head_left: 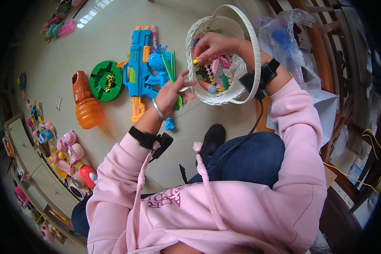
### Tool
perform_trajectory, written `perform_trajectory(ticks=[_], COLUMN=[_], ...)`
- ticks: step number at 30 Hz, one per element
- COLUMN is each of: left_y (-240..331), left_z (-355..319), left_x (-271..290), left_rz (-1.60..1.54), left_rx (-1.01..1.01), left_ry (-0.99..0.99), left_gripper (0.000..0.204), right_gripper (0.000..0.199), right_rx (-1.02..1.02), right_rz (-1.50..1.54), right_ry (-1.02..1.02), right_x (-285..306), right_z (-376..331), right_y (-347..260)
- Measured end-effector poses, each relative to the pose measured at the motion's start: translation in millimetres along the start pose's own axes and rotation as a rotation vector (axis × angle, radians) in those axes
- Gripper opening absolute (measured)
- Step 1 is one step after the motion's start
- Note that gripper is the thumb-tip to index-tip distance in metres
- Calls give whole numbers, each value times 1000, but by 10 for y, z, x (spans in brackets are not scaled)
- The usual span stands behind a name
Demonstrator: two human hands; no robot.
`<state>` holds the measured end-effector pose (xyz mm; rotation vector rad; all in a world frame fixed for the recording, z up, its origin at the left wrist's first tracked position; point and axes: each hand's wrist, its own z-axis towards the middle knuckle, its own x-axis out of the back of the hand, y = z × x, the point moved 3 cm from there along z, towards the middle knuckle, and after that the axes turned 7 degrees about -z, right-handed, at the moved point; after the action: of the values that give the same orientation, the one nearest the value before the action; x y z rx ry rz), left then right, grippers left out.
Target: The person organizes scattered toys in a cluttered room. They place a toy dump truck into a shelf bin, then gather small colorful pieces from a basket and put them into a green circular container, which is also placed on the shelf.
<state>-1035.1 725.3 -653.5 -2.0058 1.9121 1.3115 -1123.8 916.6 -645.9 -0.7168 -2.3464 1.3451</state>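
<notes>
Here's the small yellow-and-black piece (195, 62), right at the near-left inside of the white wicker basket (192, 40), pinched in the narrow, closed-up fingers of the right hand (216, 45)! That forearm reaches in beneath the basket's arching handle (255, 42). Under the hand it's a jumble: pink beads (225, 62), a green piece (225, 82) and plenty of tiny parts too crowded to tell apart.

Across to the left hand (172, 94), just outside the basket's left edge: it holds long green leaf-like strips (170, 65), while its other fingers spread loosely toward the rim; whether they touch it, I cannot tell.

Moving out over the tiled floor (156, 12), there's a blue-and-orange toy gun (136, 70), a blue dotted toy (156, 61) crowding up beside it. Next along, a round green tray (96, 72) with more yellow-and-black pieces (109, 82) bunched in its middle, and an orange translucent jar (88, 113) lying just beside that! Wide on the left, a heap of mixed toys (70, 148); over on the right, past the basket, a crumpled clear plastic bag (288, 46).
</notes>
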Motion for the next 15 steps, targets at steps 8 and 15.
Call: perform_trajectory(ticks=[8, 15], left_y=[359, 902], left_z=[202, -366], left_x=[377, 2300], left_rz=[-342, 165], left_rx=[-97, -373], left_ry=[-119, 707], left_gripper=[25, 22], right_gripper=[25, 24], right_rx=[1, -697], right_rz=[133, -403], right_ry=[293, -199], right_x=[179, -103], right_z=[-132, -424], right_y=[18, 739])
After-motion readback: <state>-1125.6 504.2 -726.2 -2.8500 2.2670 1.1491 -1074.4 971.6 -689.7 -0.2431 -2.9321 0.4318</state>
